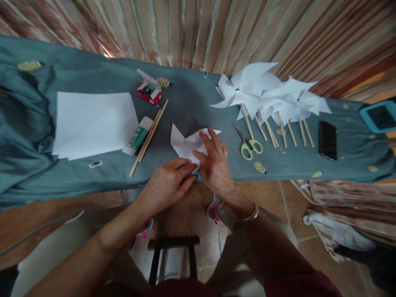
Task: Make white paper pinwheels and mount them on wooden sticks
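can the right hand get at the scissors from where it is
Probably yes: the scissors lie just to the right of the right hand, with nothing visible between them, though its fingers would first have to leave the folded paper.

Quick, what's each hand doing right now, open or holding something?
Left hand: closed, fingers pinching the near part of the white, pointed, folded paper.
Right hand: open, fingers spread over that paper.

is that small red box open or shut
Open: the red box has its flap raised, and small dark contents show inside.
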`<state>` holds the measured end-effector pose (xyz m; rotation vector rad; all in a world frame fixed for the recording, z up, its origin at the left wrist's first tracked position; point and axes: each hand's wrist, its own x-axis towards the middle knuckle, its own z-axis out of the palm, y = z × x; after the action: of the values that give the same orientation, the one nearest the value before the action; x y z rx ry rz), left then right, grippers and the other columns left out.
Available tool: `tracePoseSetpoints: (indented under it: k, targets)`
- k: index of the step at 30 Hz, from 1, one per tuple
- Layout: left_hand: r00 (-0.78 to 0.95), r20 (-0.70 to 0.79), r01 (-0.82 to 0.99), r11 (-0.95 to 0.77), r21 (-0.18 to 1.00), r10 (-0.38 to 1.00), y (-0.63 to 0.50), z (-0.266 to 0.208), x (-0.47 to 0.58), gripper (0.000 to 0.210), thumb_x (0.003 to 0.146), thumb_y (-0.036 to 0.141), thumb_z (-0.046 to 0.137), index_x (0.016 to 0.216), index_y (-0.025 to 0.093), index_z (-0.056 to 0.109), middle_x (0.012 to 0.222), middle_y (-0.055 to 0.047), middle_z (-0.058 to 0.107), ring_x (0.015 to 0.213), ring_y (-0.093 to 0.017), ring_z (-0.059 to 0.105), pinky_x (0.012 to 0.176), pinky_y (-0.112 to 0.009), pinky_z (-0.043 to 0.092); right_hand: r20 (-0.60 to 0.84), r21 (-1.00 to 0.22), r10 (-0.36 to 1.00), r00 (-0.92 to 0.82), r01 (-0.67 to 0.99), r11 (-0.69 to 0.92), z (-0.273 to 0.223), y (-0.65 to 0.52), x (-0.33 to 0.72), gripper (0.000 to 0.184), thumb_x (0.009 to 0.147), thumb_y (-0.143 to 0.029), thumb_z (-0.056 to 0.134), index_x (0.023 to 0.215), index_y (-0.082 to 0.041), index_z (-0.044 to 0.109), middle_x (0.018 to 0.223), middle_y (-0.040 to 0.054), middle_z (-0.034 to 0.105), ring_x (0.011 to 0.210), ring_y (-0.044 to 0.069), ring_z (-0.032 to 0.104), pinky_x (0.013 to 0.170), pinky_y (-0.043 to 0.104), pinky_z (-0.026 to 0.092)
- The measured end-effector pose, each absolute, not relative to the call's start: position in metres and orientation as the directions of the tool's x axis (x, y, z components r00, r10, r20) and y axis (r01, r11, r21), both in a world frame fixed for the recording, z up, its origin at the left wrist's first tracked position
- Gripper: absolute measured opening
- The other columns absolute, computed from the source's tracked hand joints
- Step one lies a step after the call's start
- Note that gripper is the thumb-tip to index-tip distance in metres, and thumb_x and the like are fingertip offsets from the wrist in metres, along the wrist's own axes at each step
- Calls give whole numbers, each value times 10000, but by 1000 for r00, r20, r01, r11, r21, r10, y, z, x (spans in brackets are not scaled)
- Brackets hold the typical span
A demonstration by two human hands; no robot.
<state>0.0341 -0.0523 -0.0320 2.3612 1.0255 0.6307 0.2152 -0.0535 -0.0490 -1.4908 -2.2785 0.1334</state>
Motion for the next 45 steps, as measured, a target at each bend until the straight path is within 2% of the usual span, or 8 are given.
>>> tracePoseSetpoints:
  k: [5, 10, 14, 20, 23, 27, 38, 45]
  targets:
    - [454, 231, 561, -477, 676, 861, -40, -25, 17, 247, 937, 292, 504, 1068, 191, 688, 978, -52, 708, 871, -173, 684, 794, -286, 554, 281, -309, 894, -350, 849, 429, -52, -52, 221, 315, 945, -175, 389, 1081, -246, 663, 1521, 57, 399, 1489, 291, 176, 1085, 548, 332]
    - [324, 226, 605, -385, 697, 918, -31, -22, 6, 266, 924, 320, 517, 1030, 181, 717, 974, -55, 721, 872, -186, 678, 826, -312, 544, 290, -257, 900, -327, 879, 402, -51, -51, 218, 287, 936, -166, 424, 1019, -236, 690, 1495, 54, 432, 1478, 288, 209, 1087, 524, 349]
    - [296, 220, 598, -359, 716, 930, -29, -23, 6, 253, 914, 308, 522, 1023, 199, 722, 996, -49, 730, 892, -191, 678, 849, -341, 548, 300, -207, 894, -333, 892, 402, -52, -52, 214, 266, 897, -141, 449, 1015, -198, 681, 1482, 110, 446, 1474, 287, 216, 1086, 518, 349]
    - [276, 226, 619, -353, 702, 934, -23, -24, 11, 252, 905, 314, 528, 1020, 198, 720, 1004, -47, 730, 914, -197, 681, 857, -339, 546, 262, -281, 913, -312, 881, 381, -54, -52, 214, 309, 895, -141, 430, 1037, -236, 688, 1496, 76, 437, 1486, 294, 192, 1104, 544, 323]
    - [268, 249, 626, -365, 689, 931, -17, -23, 14, 246, 903, 313, 531, 1016, 200, 718, 998, -46, 733, 910, -197, 686, 849, -330, 546, 273, -266, 906, -323, 880, 394, -54, -52, 214, 356, 879, -123, 426, 1069, -275, 685, 1472, 52, 470, 1481, 297, 209, 1105, 564, 325]
    - [257, 277, 617, -377, 690, 926, -10, -22, 18, 245, 899, 307, 537, 1022, 194, 717, 1016, -54, 732, 924, -201, 689, 867, -335, 546, 301, -236, 892, -338, 880, 413, -50, -53, 219, 341, 866, -123, 447, 1081, -236, 685, 1479, 83, 457, 1472, 297, 228, 1092, 548, 344]
    - [239, 268, 610, -359, 706, 933, -5, -24, 18, 252, 877, 281, 555, 1060, 191, 703, 1008, -54, 731, 867, -186, 683, 844, -341, 553, 341, -347, 901, -268, 855, 386, -45, -57, 225, 411, 895, -92, 394, 1176, -234, 658, 1476, 88, 462, 1461, 268, 265, 1085, 528, 360]
    - [160, 122, 453, -182, 873, 980, -6, -32, 14, 474, 822, 337, 632, 1266, 173, 597, 1078, -79, 717, 900, -211, 678, 873, -395, 548, 362, -466, 911, -199, 808, 361, -46, -56, 228, 407, 889, -91, 405, 1181, -224, 657, 1470, 92, 474, 1453, 281, 293, 1097, 560, 361]
